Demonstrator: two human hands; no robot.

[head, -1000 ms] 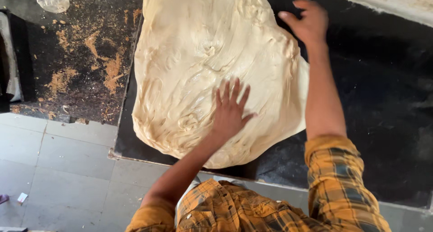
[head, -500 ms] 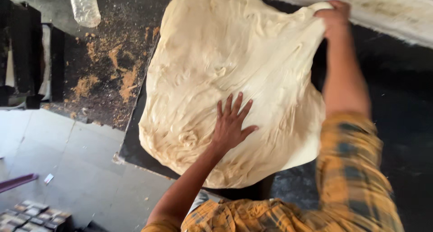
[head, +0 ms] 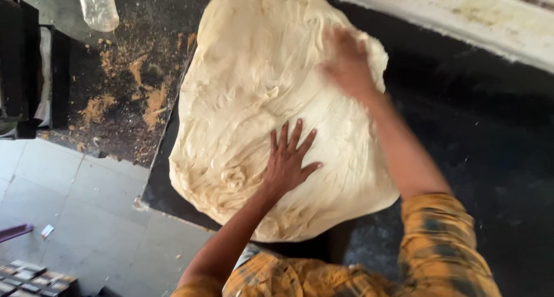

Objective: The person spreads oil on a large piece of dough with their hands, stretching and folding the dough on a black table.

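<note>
Dough [head: 254,101]: large pale sheet spread flat on black slab [head: 490,147], covering slab's left part, near edge overhanging.
Left hand [head: 288,161]: fingers spread, palm flat on dough centre.
Right hand [head: 346,63]: blurred, on dough's far right edge; grip cannot tell.
Brown crumbs [head: 144,98] left of dough.

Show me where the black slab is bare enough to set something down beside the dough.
The black work slab is bare right of the large pale sheet of dough, between it and the whitish wall ledge. The middle is crowded: left hand flat on the dough, right hand at its far edge. Left of it lies brown powder.
</note>
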